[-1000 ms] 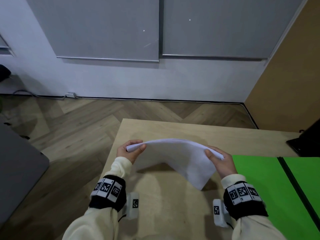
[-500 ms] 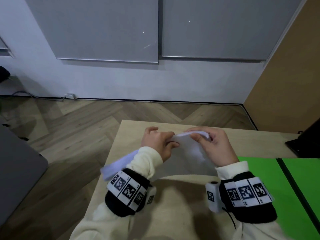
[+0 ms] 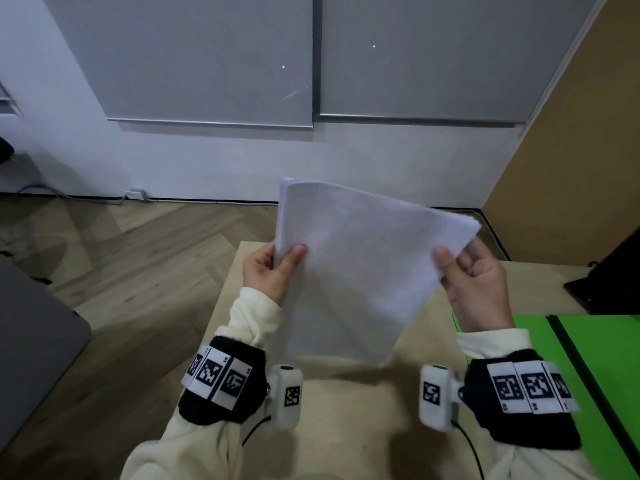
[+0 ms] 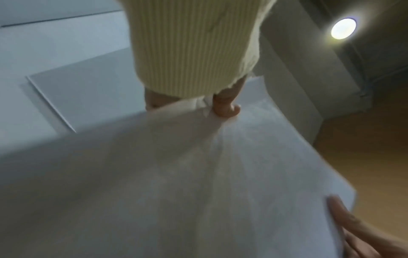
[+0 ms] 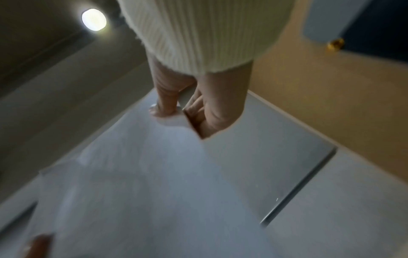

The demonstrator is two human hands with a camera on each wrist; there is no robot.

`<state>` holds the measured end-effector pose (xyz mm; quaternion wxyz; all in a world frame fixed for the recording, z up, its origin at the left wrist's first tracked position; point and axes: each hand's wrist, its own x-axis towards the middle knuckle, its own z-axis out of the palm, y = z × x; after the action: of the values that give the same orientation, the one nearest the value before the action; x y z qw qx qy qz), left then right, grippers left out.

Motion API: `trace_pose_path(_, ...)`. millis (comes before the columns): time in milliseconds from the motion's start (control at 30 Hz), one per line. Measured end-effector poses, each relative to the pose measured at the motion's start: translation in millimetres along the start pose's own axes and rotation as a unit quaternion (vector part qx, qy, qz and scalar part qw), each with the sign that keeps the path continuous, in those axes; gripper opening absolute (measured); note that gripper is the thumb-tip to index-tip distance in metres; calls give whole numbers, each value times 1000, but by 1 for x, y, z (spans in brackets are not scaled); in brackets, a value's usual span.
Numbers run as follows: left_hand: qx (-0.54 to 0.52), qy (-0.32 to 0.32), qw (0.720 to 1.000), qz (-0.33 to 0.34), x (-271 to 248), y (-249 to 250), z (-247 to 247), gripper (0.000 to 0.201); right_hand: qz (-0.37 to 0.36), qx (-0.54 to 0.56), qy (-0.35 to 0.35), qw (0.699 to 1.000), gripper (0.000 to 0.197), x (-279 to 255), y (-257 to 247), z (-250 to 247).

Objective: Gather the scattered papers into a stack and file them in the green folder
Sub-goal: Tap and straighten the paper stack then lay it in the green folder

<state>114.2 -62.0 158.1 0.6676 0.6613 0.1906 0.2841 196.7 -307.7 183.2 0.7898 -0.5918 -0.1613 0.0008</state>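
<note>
Head view: hands (image 3: 273, 271) grip papers (image 3: 356, 268) (upright).

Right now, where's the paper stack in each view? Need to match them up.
Head: paper stack at centre, upright above the desk, left hand and right hand pinching its sides.
Left wrist: fills the lower half.
Right wrist: fills the lower left.
Shared landmark: the cream sleeve cuff.

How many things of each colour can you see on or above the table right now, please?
White: 1, the paper stack, held above the table by the left hand and the right hand
Green: 1, the open folder
Black: 1, a dark object at the table's right edge
Total: 3
</note>
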Motion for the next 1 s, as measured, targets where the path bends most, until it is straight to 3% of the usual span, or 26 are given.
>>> trace_pose_path(100, 16, -41, 999, 2, -4, -1, 5, 18, 4, -79, -20, 997, 22, -6, 8, 13)
trace_pose_path(200, 39, -97, 994, 20, -13, -4, 8, 7, 45, -134, -44, 989, 13, -12, 29, 12)
trace_pose_path(267, 30, -117, 992, 20, -17, -7, 13, 23, 58, -144, -46, 987, 15, -16, 41, 10)
trace_pose_path(400, 7, -111, 994, -17, -19, -6, 16, 23, 53, -152, -43, 986, 15, -14, 42, 7)
trace_pose_path(567, -3, -88, 996, -11, -17, 2, 18, 36, 50, -178, -41, 982, 18, -10, 32, 4)
trace_pose_path(700, -3, -121, 992, 28, -15, 6, 23, 74, 9, -196, -42, 980, 26, -10, 27, 9)
trace_pose_path(800, -28, -120, 991, 49, -11, 6, 20, 79, -17, -181, -48, 982, 27, -10, 24, 7)
trace_pose_path(867, -31, -129, 990, 51, -8, 4, 14, 83, 3, -187, -55, 981, 25, -12, 28, 4)
trace_pose_path(1000, 3, -198, 980, 21, 2, 8, 7, 102, 46, -195, -31, 979, 19, -9, 37, 5)
